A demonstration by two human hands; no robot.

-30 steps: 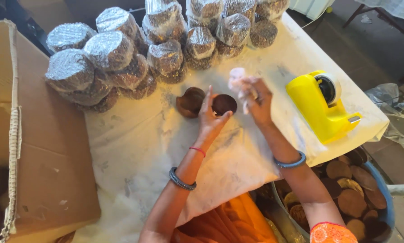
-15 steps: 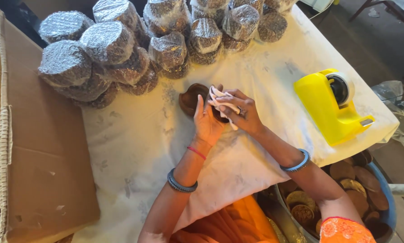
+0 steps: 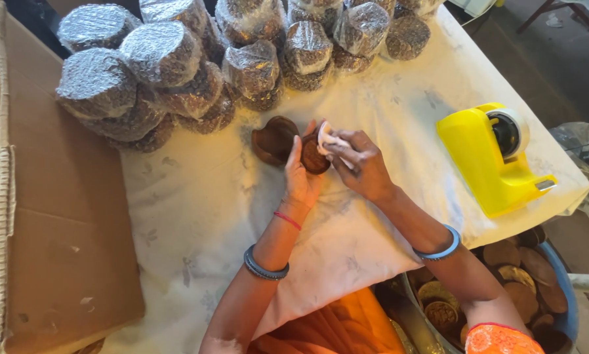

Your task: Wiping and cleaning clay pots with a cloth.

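Left hand point(image 3: 301, 180) cups a small brown clay lamp point(image 3: 313, 156) mid-table, right hand point(image 3: 360, 164) pinching a white cloth point(image 3: 328, 139) against it, another clay lamp point(image 3: 273, 139) just left, wrapped stacks point(image 3: 163, 65) far behind

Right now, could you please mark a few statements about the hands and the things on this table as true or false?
1. The left hand holds a small brown disc. True.
2. The right hand is empty. False: it presses a small white cloth against the disc.
3. The yellow tape dispenser sits to the person's right. True.
4. The wrapped bundles lie inside the cardboard box. False: they are stacked on the white tablecloth.
5. A second brown dish lies beside the left hand. True.
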